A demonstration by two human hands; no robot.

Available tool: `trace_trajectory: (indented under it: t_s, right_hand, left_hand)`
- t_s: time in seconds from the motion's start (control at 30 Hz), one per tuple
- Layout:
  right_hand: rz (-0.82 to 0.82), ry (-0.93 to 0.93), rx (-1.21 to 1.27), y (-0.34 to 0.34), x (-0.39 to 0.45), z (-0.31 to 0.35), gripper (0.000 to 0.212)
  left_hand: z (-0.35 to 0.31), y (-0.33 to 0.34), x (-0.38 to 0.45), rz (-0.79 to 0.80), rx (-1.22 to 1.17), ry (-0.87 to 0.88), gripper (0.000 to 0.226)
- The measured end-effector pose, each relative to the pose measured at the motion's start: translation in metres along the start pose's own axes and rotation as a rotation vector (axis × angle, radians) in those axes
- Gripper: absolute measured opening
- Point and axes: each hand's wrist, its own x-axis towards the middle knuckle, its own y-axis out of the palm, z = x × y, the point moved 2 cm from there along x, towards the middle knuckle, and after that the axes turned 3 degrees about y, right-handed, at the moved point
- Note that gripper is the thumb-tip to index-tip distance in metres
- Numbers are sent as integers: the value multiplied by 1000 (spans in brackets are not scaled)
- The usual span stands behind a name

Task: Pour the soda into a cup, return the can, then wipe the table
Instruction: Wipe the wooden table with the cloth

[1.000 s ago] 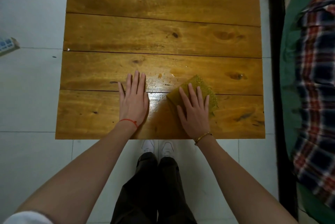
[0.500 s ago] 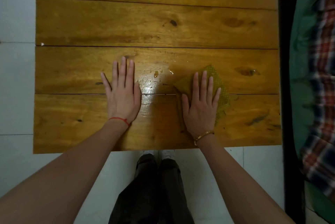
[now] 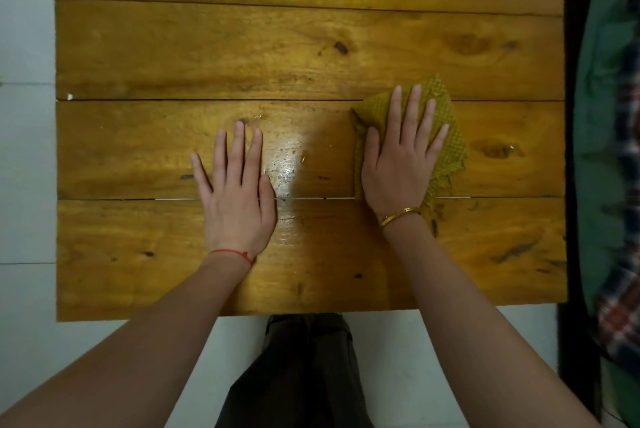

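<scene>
Right hand flat on the cloth, left hand flat on the worktop: cloth sits right of the wet patch, so droplets likely get missed.

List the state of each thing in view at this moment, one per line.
left hand: flat on the table, fingers straight, holding nothing.
right hand: flat on the cloth, fingers straight, pressing it down.
cloth: crumpled, spread under the right hand, lying on the table.
table: wet shiny patch between the hands, with droplets not yet wiped.
</scene>
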Motion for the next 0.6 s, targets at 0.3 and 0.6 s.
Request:
trace_trajectory:
  t_s: [0.3, 0.6]
  right_hand:
    - [129, -343, -62, -9, -26, -22, 58]
    - [130, -263, 7, 1, -8, 53, 58]
  left_hand:
    - [0, -2, 1, 30, -6, -10, 59]
    - [0, -2, 2, 44, -10, -11, 59]
